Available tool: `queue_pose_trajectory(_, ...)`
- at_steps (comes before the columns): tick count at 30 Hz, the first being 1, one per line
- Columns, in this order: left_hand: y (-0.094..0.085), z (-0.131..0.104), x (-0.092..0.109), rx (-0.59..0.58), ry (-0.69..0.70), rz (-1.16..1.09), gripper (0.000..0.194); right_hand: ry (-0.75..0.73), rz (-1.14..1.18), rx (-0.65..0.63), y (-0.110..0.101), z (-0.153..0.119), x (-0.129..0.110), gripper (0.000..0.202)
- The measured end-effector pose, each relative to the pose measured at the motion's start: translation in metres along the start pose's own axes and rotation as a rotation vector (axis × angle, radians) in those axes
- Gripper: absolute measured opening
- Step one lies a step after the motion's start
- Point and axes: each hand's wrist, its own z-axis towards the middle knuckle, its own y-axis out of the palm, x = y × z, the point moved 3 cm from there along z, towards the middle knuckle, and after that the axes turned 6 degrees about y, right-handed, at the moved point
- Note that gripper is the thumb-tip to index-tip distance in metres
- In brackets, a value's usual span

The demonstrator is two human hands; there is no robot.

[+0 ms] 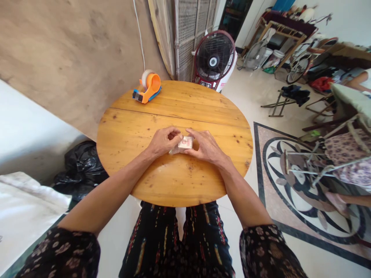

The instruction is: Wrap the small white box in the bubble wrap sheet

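A small flat packet (185,143), pale with a pink print and a clear wrapper, lies at the middle of a round wooden table (174,116). My left hand (164,140) pinches its left end with curled fingers. My right hand (205,146) presses on its right side, fingers bent over the edge. Both hands rest on the tabletop, and part of the packet is hidden under the fingers.
An orange tape dispenser (148,88) sits at the table's far left edge. A red-framed fan (214,58) stands behind the table. Black bags (80,166) lie on the floor at left. Another person's arm (357,80) and patterned clothing show at far right among chairs.
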Motion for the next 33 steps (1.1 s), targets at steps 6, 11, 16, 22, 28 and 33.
queue_pose_trajectory(6,0.002,0.001,-0.003,-0.002,0.005,-0.06,0.044,-0.001,-0.023,0.047,0.003,0.002,0.002,0.071)
queue_pose_trajectory(11,-0.001,0.001,-0.003,0.019,0.092,-0.081,0.039,0.063,-0.033,0.032,0.004,0.002,0.004,0.072)
queue_pose_trajectory(16,-0.005,-0.001,0.006,0.034,0.313,-0.012,0.03,0.035,-0.007,0.013,0.001,0.0,0.0,0.076)
queue_pose_trajectory(22,0.0,-0.003,0.002,-0.01,0.422,0.079,0.029,0.041,-0.008,0.003,0.001,0.0,-0.002,0.077)
queue_pose_trajectory(28,0.002,-0.005,0.0,0.0,0.562,0.318,0.026,0.034,-0.006,0.012,0.002,0.002,-0.001,0.073)
queue_pose_trajectory(33,0.001,-0.01,0.005,-0.026,0.582,0.316,0.036,0.063,-0.013,0.011,0.001,0.002,-0.002,0.073)
